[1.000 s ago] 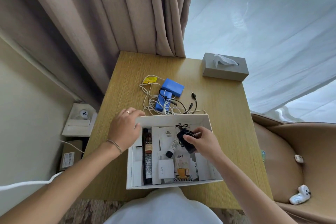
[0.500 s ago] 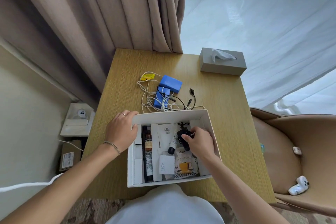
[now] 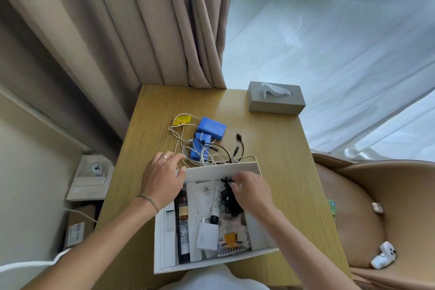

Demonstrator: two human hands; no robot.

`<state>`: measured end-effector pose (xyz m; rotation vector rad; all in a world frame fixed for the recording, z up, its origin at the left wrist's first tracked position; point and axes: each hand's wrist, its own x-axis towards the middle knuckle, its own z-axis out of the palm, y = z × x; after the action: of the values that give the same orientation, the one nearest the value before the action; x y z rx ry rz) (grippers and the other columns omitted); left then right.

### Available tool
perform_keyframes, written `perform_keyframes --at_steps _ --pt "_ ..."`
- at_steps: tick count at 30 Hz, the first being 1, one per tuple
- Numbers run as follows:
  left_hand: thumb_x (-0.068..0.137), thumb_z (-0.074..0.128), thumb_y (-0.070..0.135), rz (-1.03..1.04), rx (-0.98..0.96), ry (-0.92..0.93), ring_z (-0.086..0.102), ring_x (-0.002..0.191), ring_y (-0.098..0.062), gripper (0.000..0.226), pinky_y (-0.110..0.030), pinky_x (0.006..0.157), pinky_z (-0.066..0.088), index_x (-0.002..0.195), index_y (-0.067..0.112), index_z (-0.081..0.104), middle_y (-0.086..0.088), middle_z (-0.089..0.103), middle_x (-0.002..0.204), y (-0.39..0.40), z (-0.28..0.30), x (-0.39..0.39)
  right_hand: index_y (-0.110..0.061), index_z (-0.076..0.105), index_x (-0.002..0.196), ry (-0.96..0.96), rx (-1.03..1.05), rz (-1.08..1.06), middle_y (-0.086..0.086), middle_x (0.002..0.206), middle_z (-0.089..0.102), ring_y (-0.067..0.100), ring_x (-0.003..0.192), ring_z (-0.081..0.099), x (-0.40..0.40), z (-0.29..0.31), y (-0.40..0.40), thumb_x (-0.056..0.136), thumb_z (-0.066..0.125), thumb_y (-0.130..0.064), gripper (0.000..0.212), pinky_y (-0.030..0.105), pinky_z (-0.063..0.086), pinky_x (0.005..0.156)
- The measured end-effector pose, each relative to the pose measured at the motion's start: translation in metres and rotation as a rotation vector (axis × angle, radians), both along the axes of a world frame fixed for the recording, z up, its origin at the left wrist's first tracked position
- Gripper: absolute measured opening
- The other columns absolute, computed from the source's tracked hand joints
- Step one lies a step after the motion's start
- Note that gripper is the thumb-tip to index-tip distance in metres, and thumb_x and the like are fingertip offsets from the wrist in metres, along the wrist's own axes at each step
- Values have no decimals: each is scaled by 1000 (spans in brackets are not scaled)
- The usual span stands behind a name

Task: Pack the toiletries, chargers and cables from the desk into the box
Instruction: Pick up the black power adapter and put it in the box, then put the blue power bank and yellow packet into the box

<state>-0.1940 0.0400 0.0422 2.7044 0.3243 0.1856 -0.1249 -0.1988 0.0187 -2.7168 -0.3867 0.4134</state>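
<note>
We log: right hand (image 3: 250, 189) fingers curled on black charger (image 3: 229, 200), settling it in box (image 3: 221, 168); left hand (image 3: 162, 180) fingers relaxed on box corner. Next: blue chargers (image 3: 208, 135), cables (image 3: 211, 159) near tabletop centre.

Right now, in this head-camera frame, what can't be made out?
- Head view: right hand is motion-blurred; whether its fingertips pinch the black charger is unclear.
- Labels on the dark bottle are too small to read.
- Left hand covers the white box's far-left corner.
- Blue packs partly hide the cable tangle.
</note>
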Motion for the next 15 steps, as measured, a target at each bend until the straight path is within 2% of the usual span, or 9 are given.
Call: perform_keyframes --at_steps 4,6,9,12,15 --pt "95 56 26 -49 -30 -17 54 108 -15 27 -31 84 49 120 23 66 7 67 113 -14 7 26 -25 75 106 109 275 -50 -11 102 75 6 93 69 25 22 0 94 60 -23 19 26 57 83" --pt "95 55 27 -75 -39 -12 54 109 -15 26 -30 82 48 119 23 67 6 67 113 -20 8 39 -25 76 102 165 375 -83 -10 96 76 5 88 69 40 29 -2 93 61 -20 18 26 57 80" --pt "96 54 27 -94 -51 15 54 110 -17 25 -32 83 48 118 23 66 5 66 115 -27 6 60 -21 77 100 192 419 -113 -8 89 76 8 83 70 63 36 -8 93 60 -17 19 34 60 80" --pt "97 52 31 -82 -54 96 53 110 -17 25 -31 83 47 119 26 64 7 65 113 -29 -1 83 -20 77 100 194 434 -139 -9 82 76 7 80 70 85 31 -13 93 59 -14 20 37 61 80" --pt "97 52 30 -75 -26 171 52 112 -17 27 -30 83 45 122 27 63 7 63 115 -28 -12 108 -20 76 100 195 392 -134 -3 92 77 10 87 70 106 21 -9 92 58 -15 20 37 60 82"
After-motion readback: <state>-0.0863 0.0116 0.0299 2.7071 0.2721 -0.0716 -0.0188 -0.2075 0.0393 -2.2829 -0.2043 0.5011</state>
